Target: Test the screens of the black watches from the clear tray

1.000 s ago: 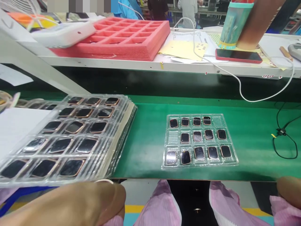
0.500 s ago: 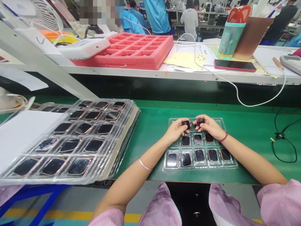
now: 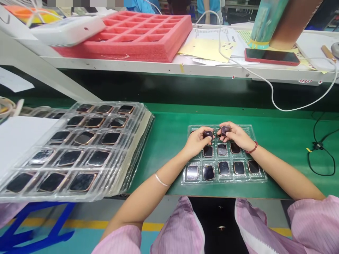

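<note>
Lifted slightly off tray since before | left hand pinching watch | right hand pinching second watch | both over back row

Both arms are bare from the short sleeves down. The sleeves are pale pink with fine stripes; matching striped pink cloth covers both thighs, over a dark centre panel with small metal studs. Left hand: a thin pale bangle on the forearm. Right hand: a dark red beaded bracelet at the wrist.
</note>
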`<state>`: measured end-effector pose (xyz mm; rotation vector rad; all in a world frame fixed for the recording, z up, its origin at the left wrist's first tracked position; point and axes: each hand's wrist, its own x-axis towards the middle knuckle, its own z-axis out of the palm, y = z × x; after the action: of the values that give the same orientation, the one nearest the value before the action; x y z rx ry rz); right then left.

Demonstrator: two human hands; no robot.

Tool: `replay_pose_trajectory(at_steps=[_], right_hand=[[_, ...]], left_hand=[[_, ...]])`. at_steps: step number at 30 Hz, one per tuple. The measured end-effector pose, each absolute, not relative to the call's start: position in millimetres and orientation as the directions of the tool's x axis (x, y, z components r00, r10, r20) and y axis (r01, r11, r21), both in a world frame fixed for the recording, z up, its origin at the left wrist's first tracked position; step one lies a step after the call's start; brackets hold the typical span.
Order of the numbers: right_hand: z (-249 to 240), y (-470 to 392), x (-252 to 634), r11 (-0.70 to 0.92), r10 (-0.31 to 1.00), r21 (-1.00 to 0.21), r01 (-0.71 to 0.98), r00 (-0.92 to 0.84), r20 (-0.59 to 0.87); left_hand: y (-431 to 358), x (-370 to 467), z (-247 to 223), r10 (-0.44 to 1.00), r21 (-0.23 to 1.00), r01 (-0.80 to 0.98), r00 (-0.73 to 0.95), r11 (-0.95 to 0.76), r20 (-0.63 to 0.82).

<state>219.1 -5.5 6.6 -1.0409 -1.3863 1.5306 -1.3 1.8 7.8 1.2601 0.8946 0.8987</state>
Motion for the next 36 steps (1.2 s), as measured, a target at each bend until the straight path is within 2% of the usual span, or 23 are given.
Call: replay_pose_trajectory(at_steps=[16,26,32,36], right_hand=[[3,-5,221,-0.034,0.938,-0.999,-0.033,-0.346,-0.021],[0,2,230,-0.168,0.926,-0.959,-0.23,-0.369,-0.073],[2,2,234,-0.209,0.917,-0.95,-0.231,-0.383,-0.108],[1,3,236,-0.207,0.916,-0.936,-0.286,-0.393,-0.082]], left_hand=[[2,-3,5,0.919,0.995,-0.082,0.393,0.061,-0.024],[9,-8,-2,0.872,0.98,-0.148,0.488,0.134,-0.045],[10,-8,-4,0.878,0.986,-0.137,0.479,0.1,-0.023],[10,-8,-2,0.86,0.986,-0.143,0.511,0.091,-0.006]])
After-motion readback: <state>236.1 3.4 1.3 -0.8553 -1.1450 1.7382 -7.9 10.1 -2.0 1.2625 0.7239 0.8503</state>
